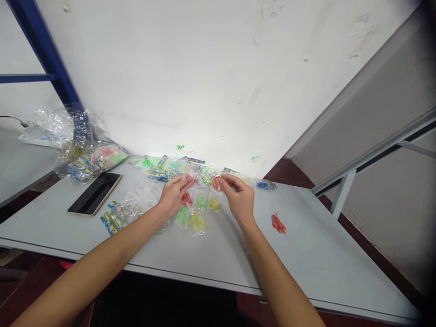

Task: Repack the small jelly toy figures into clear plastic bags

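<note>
Over the back middle of the grey table, my left hand (175, 193) has its fingers drawn together around the edge of a clear plastic bag. Across from it, my right hand (238, 195) pinches a small red item (216, 183) at the fingertips. Between and below the hands lie small clear bags with red (186, 199), green (182, 215) and yellow contents (197, 221). More bags with colourful printed labels (159, 174) lie against the wall behind my left hand. A loose red bundle (278, 224) rests on the table to the right of my right hand.
A dark phone (95, 194) lies at the left. Beyond it is a heap of clear bags with printed cards (85, 165). Further labelled strips (113, 218) sit near my left forearm. A white wall (204, 81) borders the table's back; a blue frame (51, 54) rises at the left.
</note>
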{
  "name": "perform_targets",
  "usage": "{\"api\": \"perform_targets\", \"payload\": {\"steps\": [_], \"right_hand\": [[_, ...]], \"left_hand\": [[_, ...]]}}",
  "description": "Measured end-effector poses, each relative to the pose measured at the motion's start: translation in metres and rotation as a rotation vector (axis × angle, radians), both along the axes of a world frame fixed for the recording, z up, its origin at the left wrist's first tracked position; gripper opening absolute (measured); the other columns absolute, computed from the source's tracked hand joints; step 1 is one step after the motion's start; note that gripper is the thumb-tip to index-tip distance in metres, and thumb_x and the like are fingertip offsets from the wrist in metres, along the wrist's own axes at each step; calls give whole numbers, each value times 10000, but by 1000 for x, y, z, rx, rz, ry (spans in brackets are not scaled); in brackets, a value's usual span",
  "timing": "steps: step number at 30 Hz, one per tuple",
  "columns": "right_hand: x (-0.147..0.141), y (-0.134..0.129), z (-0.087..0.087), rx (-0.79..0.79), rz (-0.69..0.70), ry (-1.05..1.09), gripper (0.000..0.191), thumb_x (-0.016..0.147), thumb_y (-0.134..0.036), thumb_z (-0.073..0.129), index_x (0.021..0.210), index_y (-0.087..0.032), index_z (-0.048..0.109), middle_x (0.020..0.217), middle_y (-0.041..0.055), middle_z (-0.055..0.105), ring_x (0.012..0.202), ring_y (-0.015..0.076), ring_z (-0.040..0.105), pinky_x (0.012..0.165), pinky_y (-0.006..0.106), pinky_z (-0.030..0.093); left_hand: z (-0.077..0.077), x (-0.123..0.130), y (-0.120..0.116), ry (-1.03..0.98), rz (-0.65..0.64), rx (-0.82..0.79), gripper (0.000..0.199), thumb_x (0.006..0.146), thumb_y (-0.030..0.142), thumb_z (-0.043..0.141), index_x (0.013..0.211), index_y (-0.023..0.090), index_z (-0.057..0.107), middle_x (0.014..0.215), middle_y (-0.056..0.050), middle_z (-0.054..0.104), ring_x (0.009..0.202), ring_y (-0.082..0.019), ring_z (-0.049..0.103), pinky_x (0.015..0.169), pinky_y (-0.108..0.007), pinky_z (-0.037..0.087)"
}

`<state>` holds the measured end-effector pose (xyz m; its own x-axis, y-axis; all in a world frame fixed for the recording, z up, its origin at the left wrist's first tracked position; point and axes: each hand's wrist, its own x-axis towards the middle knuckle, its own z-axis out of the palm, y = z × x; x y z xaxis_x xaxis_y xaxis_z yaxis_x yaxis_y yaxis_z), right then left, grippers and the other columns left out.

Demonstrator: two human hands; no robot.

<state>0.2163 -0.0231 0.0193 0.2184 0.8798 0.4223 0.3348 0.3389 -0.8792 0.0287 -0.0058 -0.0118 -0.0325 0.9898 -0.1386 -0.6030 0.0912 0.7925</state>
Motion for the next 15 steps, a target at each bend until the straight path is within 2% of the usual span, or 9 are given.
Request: {"api": "perform_targets", "payload": {"steps": [6,11,15], "right_hand": [[-23,-13,-2,-54,182,31,153,807,-367,669,846,-238,741,900,40,742,844,216,674,798,362,538],[-30,-16,-4,-113,241,81,141,795,-370,681,836,-245,731,861,32,733,780,204,656,737,352,537],[-32,-14,-7,-157,300,195,160,764,-387,714,830,-242,725,811,28,727,757,209,665,719,362,552]], "left_hand": [[5,5,-7,-2,-96,-77,118,913,173,563,932,122,668,1068,-138,720,981,-212,708,892,-334,567],[8,9,-10,-44,-142,-53,124,915,204,568,930,119,656,946,-125,722,866,-192,716,896,-364,556],[8,11,-12,-35,-164,-66,129,917,229,569,954,129,642,888,-107,712,772,-180,710,793,-349,572]]}}
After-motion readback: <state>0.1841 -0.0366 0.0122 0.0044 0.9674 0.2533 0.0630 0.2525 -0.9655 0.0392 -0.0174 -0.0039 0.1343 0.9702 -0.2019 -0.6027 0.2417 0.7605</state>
